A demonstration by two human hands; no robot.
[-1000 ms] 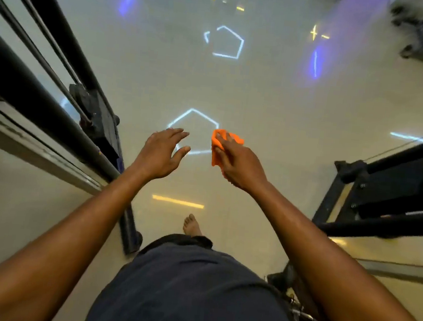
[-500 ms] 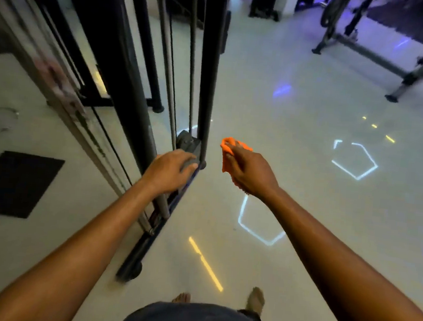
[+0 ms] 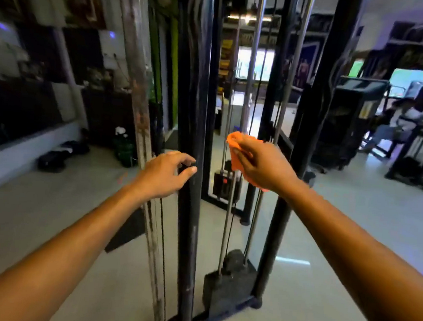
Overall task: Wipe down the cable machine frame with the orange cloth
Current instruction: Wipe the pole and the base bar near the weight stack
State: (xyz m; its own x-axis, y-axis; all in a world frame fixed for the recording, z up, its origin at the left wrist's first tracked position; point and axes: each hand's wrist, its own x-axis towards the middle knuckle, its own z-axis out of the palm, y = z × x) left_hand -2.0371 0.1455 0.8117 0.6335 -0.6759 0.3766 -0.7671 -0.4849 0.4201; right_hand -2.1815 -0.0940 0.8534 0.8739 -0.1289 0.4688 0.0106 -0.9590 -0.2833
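The black cable machine frame [image 3: 199, 87] stands upright right in front of me, with two dark posts, chrome guide rods and a weight block [image 3: 227, 287] at its base. My left hand [image 3: 164, 174] curls around the left post at mid height, thumb and fingers partly wrapped on it. My right hand [image 3: 263, 165] is shut on the crumpled orange cloth [image 3: 237, 147], held in the air between the two posts, close to the guide rods and apart from the right post [image 3: 307, 133].
A mirror with a worn metal edge [image 3: 136, 97] runs along the left wall. Bags lie on the floor [image 3: 60, 154] at the left. Other black gym machines [image 3: 346, 126] and a seated person [image 3: 398, 123] are at the right. Pale floor lies to the right.
My view has swung up from the floor to the upright frame. My left hand has stayed on the left post, higher up now; my right hand still holds the cloth, now between the posts.
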